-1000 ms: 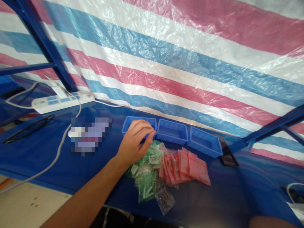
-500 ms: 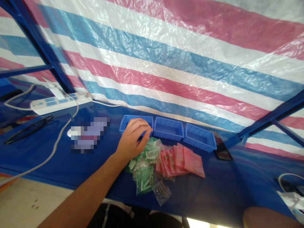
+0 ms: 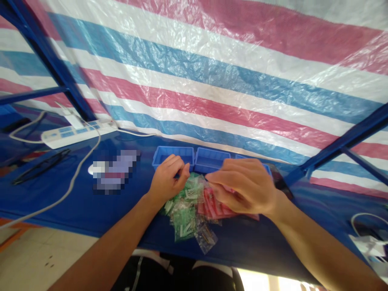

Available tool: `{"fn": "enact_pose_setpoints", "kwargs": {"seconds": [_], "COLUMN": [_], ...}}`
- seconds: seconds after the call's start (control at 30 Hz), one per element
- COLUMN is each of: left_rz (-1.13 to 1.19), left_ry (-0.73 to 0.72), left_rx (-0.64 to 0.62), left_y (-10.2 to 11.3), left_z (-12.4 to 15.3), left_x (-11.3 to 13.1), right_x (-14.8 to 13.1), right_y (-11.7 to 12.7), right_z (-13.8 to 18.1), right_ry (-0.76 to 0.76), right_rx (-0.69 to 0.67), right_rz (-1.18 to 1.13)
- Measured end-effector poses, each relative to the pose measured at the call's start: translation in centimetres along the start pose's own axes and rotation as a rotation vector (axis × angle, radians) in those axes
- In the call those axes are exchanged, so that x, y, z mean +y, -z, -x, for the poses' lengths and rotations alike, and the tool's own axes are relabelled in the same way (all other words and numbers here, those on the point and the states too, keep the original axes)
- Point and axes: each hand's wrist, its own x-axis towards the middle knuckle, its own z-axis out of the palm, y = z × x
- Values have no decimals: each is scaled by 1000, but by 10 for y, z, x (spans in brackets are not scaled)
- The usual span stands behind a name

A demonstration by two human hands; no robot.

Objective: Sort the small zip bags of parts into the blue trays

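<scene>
My left hand (image 3: pixel 169 178) is loosely closed at the near rim of the left blue bin (image 3: pixel 156 155), over the upper left of a heap of clear bags with green contents (image 3: pixel 185 220). Its curled fingers hide whatever they may hold. My right hand (image 3: pixel 247 186) is closed and slightly blurred above the pink bags (image 3: pixel 209 204), covering part of them. Its fingertips point toward the left hand, and I cannot make out anything in them. A small clear bag with brass-coloured pieces (image 3: pixel 206 237) lies at the near end of the heap.
The middle blue bin (image 3: pixel 209 159) and the right blue bin (image 3: pixel 266 167), partly covered by my hand, stand along the back. A white power strip (image 3: pixel 79 132), a white cable (image 3: pixel 75 178), a black cable (image 3: pixel 42 165) and a pixelated item (image 3: pixel 118 169) lie left. Striped sheeting (image 3: pixel 212 81) hangs behind.
My right hand has come into view from the right and now covers part of the pink bags and right bin. My left hand has drawn slightly nearer, its fingers more curled.
</scene>
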Motion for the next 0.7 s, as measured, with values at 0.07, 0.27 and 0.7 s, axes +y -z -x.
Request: {"fn": "enact_pose_setpoints", "kwargs": {"seconds": [0.07,0.27,0.7], "left_rz": [-6,16,205], "left_ry": [30,107,24], "left_rx": [29,23,-146], "left_y": [0,5,11], "left_z": [2,7,6], "left_x": [-1,0,2], "right_x": [3,6,26], "right_y": [-14,-61,-54], "right_z": [-13,-20,-22], "right_ry": [57,4,-20], "right_rx": [-205,-430,-338], "right_rz": [-69,-151,-332]}}
